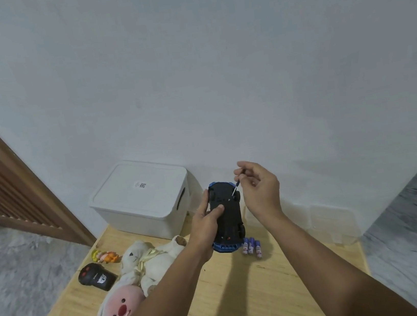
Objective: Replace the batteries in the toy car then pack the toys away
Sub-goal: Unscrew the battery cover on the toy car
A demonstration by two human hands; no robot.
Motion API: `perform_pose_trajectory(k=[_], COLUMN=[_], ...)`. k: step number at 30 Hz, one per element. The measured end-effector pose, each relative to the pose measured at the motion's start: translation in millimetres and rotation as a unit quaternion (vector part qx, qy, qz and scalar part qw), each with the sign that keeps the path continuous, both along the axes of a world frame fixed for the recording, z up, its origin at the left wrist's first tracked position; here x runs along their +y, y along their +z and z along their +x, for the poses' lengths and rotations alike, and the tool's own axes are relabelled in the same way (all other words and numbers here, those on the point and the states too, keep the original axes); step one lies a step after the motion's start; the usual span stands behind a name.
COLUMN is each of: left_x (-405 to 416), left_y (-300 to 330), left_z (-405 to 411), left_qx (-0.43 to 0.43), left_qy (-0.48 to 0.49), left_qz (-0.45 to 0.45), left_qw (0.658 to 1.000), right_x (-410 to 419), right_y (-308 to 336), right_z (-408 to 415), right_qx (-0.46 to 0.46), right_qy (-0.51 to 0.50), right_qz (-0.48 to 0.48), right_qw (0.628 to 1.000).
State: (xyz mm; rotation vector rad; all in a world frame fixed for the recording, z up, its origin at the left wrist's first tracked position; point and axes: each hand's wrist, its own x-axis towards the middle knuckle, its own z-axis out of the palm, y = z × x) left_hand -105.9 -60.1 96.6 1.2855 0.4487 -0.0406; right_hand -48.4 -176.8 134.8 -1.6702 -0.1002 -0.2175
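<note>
evidently your left hand (206, 215) gripped the car (226, 215) belly-up over the table (248, 299), baring its underside, while your right hand (259, 191) pinched a screwdriver (235, 188) onto it. batteries (252, 247) lay just beside. the screw and hatch were too small to make out.

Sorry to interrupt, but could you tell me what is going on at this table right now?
A person is working on a blue toy car, held underside up by the left hand. The right hand pinches a small screwdriver whose tip sits on the car's underside. Purple batteries lie on the wooden table beside the car. The plush toys, a black remote and a small figure lie out, and the white storage box has its lid on.
</note>
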Motion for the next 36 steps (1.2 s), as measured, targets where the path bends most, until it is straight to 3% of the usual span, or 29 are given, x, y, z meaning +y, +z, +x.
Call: perform_pose_trajectory(k=[2, 6, 15, 36], left_x=[0.1, -0.3, -0.5, -2.3], left_y=[0.4, -1.5, -2.7, 0.2], left_z=[0.5, 0.7, 2.0, 2.7], left_qx=[-0.002, -0.006, 0.004, 0.008], left_qy=[0.001, 0.008, 0.007, -0.006], left_qz=[0.008, 0.024, -0.024, -0.026], left_qw=[1.0, 1.0, 1.0, 1.0], right_x=[-2.2, -8.5, -5.2, -3.5], right_y=[1.8, -2.8, -1.5, -4.5], right_z=[1.8, 5.8, 0.3, -2.4], right_qx=[-0.007, 0.029, 0.011, -0.023], right_qy=[-0.018, 0.046, -0.006, 0.013], right_qz=[-0.015, -0.158, 0.035, -0.003], right_qw=[1.0, 0.986, 0.999, 1.0])
